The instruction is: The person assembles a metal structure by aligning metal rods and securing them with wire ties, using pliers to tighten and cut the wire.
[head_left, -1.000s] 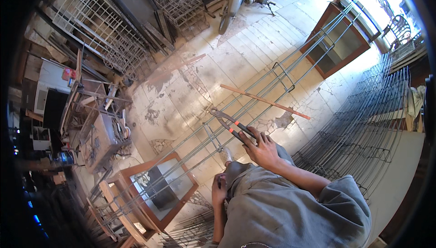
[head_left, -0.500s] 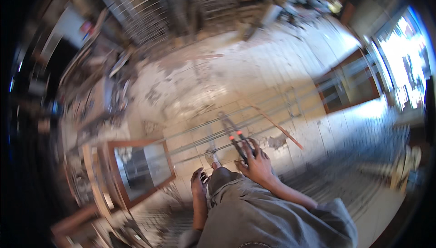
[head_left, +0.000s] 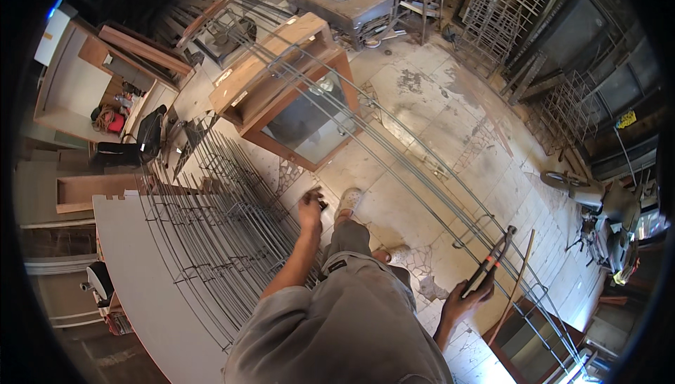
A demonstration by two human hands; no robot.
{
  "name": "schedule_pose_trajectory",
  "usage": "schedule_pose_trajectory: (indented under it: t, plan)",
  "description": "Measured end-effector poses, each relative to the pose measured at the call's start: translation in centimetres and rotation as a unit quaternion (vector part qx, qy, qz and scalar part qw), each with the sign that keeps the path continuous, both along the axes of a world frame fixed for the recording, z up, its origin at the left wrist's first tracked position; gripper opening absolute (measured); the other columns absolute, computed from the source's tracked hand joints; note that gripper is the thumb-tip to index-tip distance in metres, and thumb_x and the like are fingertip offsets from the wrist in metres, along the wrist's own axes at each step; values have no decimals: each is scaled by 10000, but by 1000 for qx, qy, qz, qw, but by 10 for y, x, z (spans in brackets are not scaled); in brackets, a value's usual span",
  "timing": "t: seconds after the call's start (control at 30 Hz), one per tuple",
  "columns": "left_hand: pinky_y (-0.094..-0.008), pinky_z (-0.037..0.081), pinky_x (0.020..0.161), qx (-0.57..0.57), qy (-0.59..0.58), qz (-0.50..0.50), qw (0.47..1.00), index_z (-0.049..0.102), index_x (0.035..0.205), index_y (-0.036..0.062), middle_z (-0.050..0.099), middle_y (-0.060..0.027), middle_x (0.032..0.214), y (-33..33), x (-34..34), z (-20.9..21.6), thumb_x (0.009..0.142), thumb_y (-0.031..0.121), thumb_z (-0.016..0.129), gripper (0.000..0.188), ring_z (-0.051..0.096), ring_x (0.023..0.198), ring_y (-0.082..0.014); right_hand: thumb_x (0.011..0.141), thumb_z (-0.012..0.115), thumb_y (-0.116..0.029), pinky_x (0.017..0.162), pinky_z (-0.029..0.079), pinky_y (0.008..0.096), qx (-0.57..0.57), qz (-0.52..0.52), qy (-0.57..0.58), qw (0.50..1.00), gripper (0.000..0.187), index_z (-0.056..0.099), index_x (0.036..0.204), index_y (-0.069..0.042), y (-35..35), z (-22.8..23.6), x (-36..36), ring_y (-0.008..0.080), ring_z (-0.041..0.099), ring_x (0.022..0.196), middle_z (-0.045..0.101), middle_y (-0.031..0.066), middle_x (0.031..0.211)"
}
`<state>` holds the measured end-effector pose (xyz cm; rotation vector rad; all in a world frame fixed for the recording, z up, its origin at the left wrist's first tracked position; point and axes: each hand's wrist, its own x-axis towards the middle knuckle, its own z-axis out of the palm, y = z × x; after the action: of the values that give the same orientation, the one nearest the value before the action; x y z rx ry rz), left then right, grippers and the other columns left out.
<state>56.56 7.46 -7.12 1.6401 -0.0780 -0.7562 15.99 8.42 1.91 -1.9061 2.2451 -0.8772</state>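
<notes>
My right hand hangs at my side, shut on long dark pincers with red marks on the handles; their jaws point up over the long steel bars that run across the tiled floor. My left hand is out in front of me, fingers curled round a small dark object. It hovers by the right edge of a stack of thin steel rods. One of my feet stands just to the right of that hand.
A wooden frame with a glass panel lies under the far ends of the bars. A white board lies at lower left, under the rods. A cutting machine sits at the right; welded metal grilles lean at the back.
The view has swung round as I turned. My right hand, which held the pincers over the bars, now hangs at my side. My left hand has reached toward the rod stack.
</notes>
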Motion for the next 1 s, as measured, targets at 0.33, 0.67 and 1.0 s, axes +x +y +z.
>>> schedule_pose_trajectory:
  t: [0.33,0.67,1.0]
  plan:
    - [-331,507,725,37,-464,-7,885,689,1028,-8,694,-102,799,-84,315,125,978,218,572,259,654,761,-171,798,637,-51,882,480,439,45,211,-86,973,584,443,1346,4,-13,80,144,365,553,1109,489,214,1304]
    - [-465,473,833,110,-566,-113,810,677,938,-48,637,-265,921,-144,400,104,903,123,600,190,610,898,-422,797,685,-155,903,514,473,211,531,-183,800,483,538,1253,-93,-144,-63,500,385,584,1109,467,168,1362]
    - [-440,443,939,79,-504,-112,853,736,1017,49,585,-175,1186,-145,411,94,911,248,652,241,539,1117,-350,826,657,-207,792,547,467,96,498,-44,861,428,551,1223,-85,-190,-121,674,378,606,1072,485,159,1351]
